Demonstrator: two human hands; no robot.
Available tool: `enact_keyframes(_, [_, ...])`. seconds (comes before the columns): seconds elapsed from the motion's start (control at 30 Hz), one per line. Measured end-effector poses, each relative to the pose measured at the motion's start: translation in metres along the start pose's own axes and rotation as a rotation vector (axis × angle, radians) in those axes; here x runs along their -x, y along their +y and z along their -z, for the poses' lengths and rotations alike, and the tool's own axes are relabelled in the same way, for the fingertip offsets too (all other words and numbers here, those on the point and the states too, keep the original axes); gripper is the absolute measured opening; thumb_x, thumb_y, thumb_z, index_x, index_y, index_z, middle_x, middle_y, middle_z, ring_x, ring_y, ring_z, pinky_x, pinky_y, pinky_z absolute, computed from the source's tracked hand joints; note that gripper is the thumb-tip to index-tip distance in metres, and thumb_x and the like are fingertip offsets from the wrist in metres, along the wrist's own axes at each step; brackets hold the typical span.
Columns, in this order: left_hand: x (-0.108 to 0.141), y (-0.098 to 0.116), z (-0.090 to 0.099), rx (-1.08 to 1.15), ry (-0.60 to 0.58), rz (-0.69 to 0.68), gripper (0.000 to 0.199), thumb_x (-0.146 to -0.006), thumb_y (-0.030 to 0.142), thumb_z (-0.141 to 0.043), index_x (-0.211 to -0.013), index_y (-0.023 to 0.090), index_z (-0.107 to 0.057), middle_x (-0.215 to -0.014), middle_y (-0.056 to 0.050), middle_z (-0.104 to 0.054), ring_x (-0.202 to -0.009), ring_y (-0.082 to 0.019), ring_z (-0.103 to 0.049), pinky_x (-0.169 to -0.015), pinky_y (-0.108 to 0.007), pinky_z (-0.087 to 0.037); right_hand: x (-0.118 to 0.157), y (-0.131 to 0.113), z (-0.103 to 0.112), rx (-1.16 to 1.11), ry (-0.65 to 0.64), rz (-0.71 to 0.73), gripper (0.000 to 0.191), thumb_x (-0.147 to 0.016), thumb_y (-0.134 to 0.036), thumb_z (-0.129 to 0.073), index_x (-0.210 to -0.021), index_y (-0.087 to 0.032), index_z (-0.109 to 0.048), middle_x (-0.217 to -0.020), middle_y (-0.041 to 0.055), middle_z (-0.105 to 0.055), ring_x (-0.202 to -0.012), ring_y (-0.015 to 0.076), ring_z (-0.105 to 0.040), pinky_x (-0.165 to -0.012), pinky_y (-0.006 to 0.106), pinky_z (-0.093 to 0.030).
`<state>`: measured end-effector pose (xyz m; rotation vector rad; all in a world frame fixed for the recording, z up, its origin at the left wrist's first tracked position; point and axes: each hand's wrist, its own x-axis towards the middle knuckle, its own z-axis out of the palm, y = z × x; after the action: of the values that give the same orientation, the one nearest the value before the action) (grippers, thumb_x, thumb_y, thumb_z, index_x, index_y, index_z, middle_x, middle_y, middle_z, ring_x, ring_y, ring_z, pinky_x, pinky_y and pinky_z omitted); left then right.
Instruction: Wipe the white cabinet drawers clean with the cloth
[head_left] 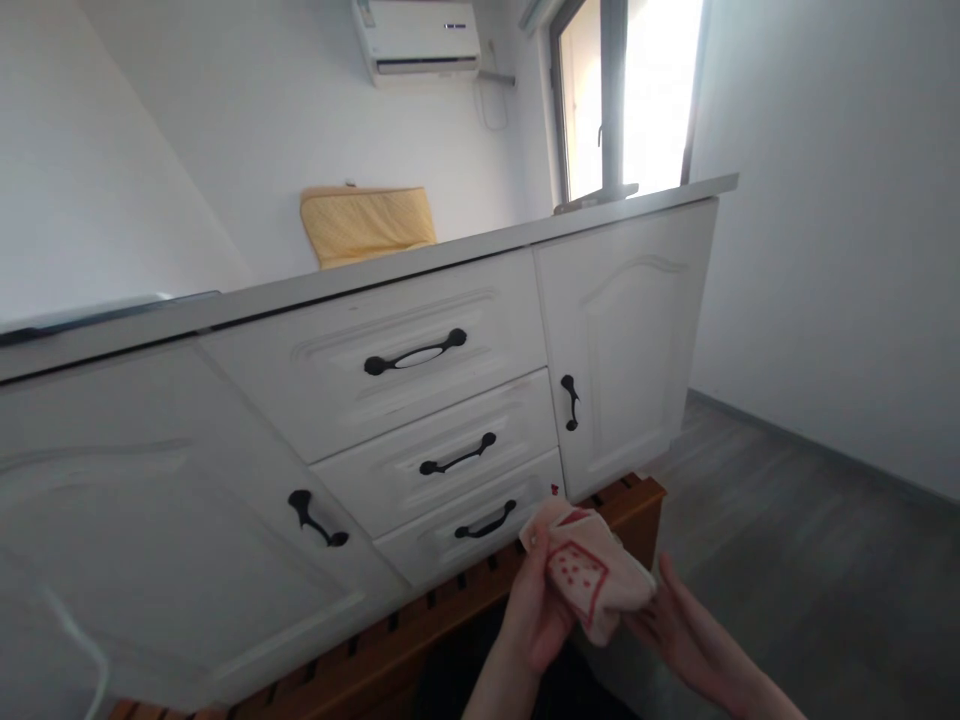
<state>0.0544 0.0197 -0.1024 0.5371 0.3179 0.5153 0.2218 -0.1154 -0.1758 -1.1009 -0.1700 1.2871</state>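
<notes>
A pink, folded cloth (600, 575) with a red border and red dots is held up low in the view, right of centre. My left hand (536, 610) grips its left side, thumb on top and fingers underneath. At the cloth's right edge is my right hand (686, 630); its thumb stands apart and its fingers reach against or just under the edge. Whether the cloth is a small towel or a garment I cannot tell. A small dark red bit (555, 489) shows just above the cloth.
Before me stands a white cabinet (487, 290) with drawers, doors and black handles. Along its foot runs a brown slatted wooden bench (420, 625). A yellow-covered chair back (367, 222) rises behind the countertop. Grey floor (787, 540) lies to the right, below a white wall.
</notes>
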Motion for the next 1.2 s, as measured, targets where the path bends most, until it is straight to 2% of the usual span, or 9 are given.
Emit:
enact_keyframes(0.1, [-0.006, 0.000, -0.003, 0.115, -0.093, 0.043, 0.070, -0.086, 0.065, -0.074, -0.131, 0.013, -0.066, -0.135, -0.013, -0.065, -0.135, -0.033, -0.052, -0.119, -0.043, -0.038, 0.011, 0.000, -0.019, -0.165, -0.332, -0.116, 0.086, -0.073, -0.091, -0.059, -0.116, -0.018, -0.075, -0.128, 0.0161, -0.069, -0.125, 0.0307, -0.061, -0.116, 0.043, -0.040])
enact_keyframes(0.17, [-0.006, -0.006, 0.002, 0.140, -0.093, 0.049, 0.068, -0.082, 0.065, -0.079, -0.126, 0.014, -0.070, -0.132, -0.011, -0.067, -0.133, -0.032, -0.054, -0.118, -0.041, -0.039, 0.014, 0.007, -0.034, -0.191, -0.388, -0.081, 0.085, -0.071, -0.090, -0.062, -0.119, -0.021, -0.074, -0.133, 0.0144, -0.066, -0.130, 0.0317, -0.057, -0.118, 0.046, -0.038])
enact_keyframes(0.27, [0.000, -0.020, 0.014, 0.085, -0.004, 0.052, 0.071, -0.074, 0.065, -0.085, -0.119, 0.012, -0.073, -0.128, -0.013, -0.069, -0.130, -0.034, -0.057, -0.115, -0.042, -0.042, 0.006, 0.009, -0.045, -0.145, -0.218, 0.085, 0.072, -0.069, -0.075, -0.079, -0.120, -0.025, -0.071, -0.134, 0.0112, -0.066, -0.133, 0.0306, -0.055, -0.116, 0.045, -0.040])
enact_keyframes(0.4, [0.011, -0.022, 0.019, -0.095, 0.153, -0.065, 0.071, -0.079, 0.063, -0.082, -0.127, 0.011, -0.068, -0.129, -0.017, -0.068, -0.126, -0.036, -0.060, -0.112, -0.047, -0.044, -0.017, -0.011, -0.033, -0.016, -0.029, 0.155, 0.078, -0.066, -0.070, -0.083, -0.126, -0.023, -0.066, -0.132, 0.0124, -0.067, -0.130, 0.0321, -0.056, -0.114, 0.047, -0.042])
enact_keyframes(0.57, [0.006, -0.008, 0.011, -0.136, 0.114, -0.108, 0.067, -0.084, 0.056, -0.081, -0.132, 0.013, -0.064, -0.131, -0.017, -0.066, -0.125, -0.035, -0.060, -0.112, -0.047, -0.044, -0.025, -0.030, -0.018, 0.603, 0.313, 0.538, 0.064, -0.057, -0.064, -0.085, -0.103, -0.020, -0.075, -0.116, 0.0134, -0.068, -0.116, 0.0373, -0.058, -0.108, 0.054, -0.045])
enact_keyframes(0.73, [-0.002, -0.022, 0.005, -0.144, 0.116, -0.072, 0.064, -0.081, 0.055, -0.084, -0.125, 0.013, -0.068, -0.125, -0.017, -0.069, -0.116, -0.033, -0.065, -0.103, -0.041, -0.049, -0.010, -0.026, -0.045, 0.938, 0.015, 0.801, 0.033, -0.092, -0.045, -0.059, -0.115, -0.028, -0.075, -0.121, 0.0108, -0.064, -0.117, 0.0295, -0.057, -0.104, 0.046, -0.046])
enact_keyframes(0.9, [-0.001, -0.033, 0.004, -0.057, 0.016, 0.022, 0.066, -0.081, 0.063, -0.081, -0.125, 0.014, -0.070, -0.128, -0.015, -0.068, -0.126, -0.034, -0.058, -0.111, -0.042, -0.043, -0.009, -0.031, -0.064, 1.117, -0.062, 0.810, 0.029, -0.092, -0.030, -0.052, -0.110, -0.027, -0.075, -0.120, 0.0097, -0.064, -0.115, 0.0287, -0.057, -0.102, 0.046, -0.045])
enact_keyframes(1.07, [0.003, -0.027, 0.008, -0.044, -0.040, 0.079, 0.073, -0.083, 0.074, -0.070, -0.124, 0.013, -0.071, -0.122, -0.015, -0.071, -0.124, -0.035, -0.060, -0.115, -0.045, -0.040, -0.011, -0.028, -0.063, 1.165, -0.071, 0.810, 0.020, -0.094, -0.032, -0.052, -0.091, -0.025, -0.070, -0.114, 0.0075, -0.065, -0.108, 0.0269, -0.058, -0.095, 0.042, -0.045])
enact_keyframes(1.2, [0.012, -0.019, 0.009, -0.165, -0.041, 0.043, 0.074, -0.089, 0.073, -0.063, -0.134, 0.015, -0.065, -0.136, -0.014, -0.064, -0.136, -0.034, -0.051, -0.117, -0.043, -0.036, -0.011, -0.033, -0.057, 1.152, -0.113, 0.884, 0.024, -0.096, -0.040, -0.050, -0.087, -0.025, -0.066, -0.110, 0.0086, -0.068, -0.109, 0.0288, -0.058, -0.098, 0.045, -0.044])
